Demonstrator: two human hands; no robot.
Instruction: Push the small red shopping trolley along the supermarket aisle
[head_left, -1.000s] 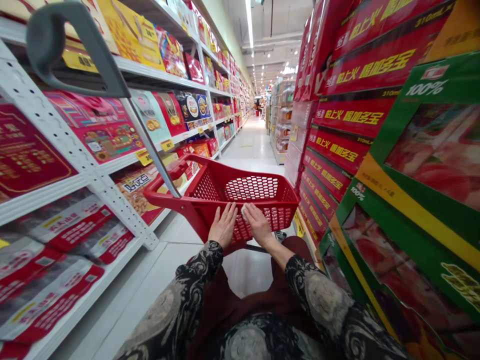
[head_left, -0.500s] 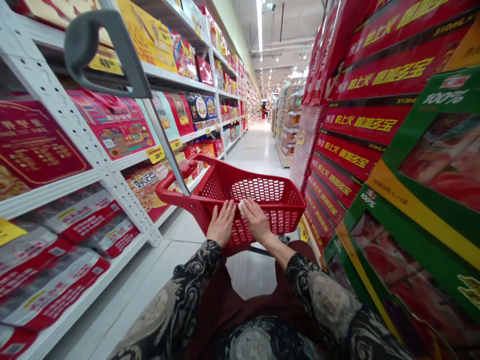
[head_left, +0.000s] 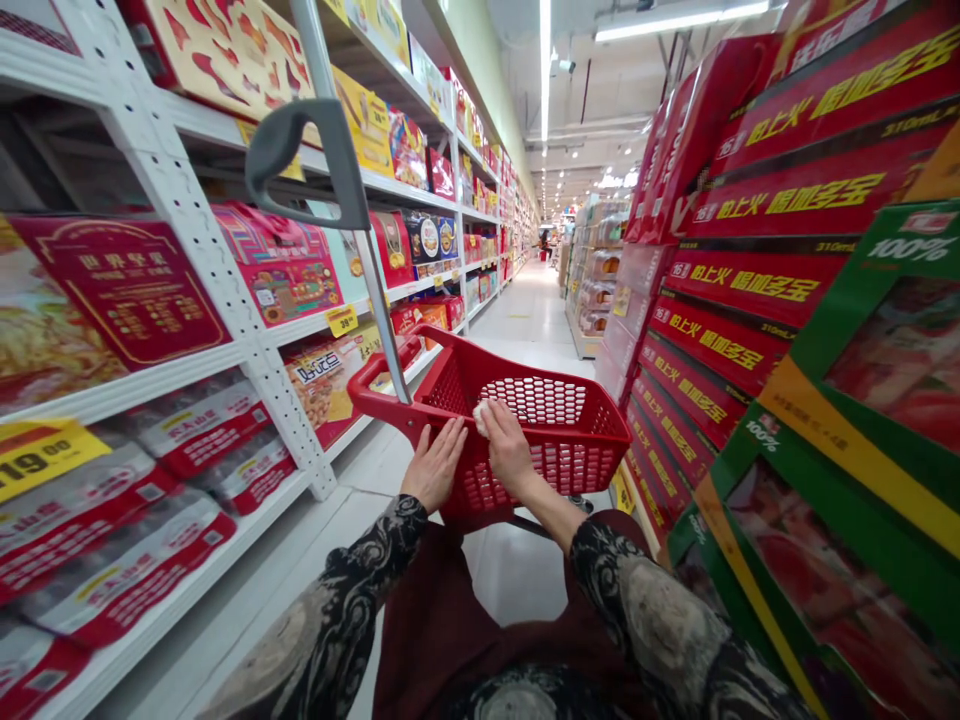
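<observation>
In front of my knees stands a red plastic shopping basket point(head_left: 555, 465) on wheels, its sides full of holes. From its left end rises a metal pole with a grey handle point(head_left: 349, 165). My left hand point(head_left: 435, 465) lies flat with outstretched fingers against the near side, just below the rim. A crumpled white wipe point(head_left: 481, 416) is pinched under the fingers of my right hand point(head_left: 510, 450), at the near rim. The material of the wipe, tissue or cloth, is hard to tell. No goods show in the visible part of the basket.
White shelves point(head_left: 247, 350) with boxed snacks and yellow price tags line the left. Stacked red drink cartons point(head_left: 757, 270) and green fruit boxes point(head_left: 847, 400) rise close on the right. Pale floor point(head_left: 517, 320) runs down the aisle between them.
My right hand has shifted slightly left along the rim with the wipe. My left hand stays flat on the basket, a little lower down its side. The view has turned slightly left.
</observation>
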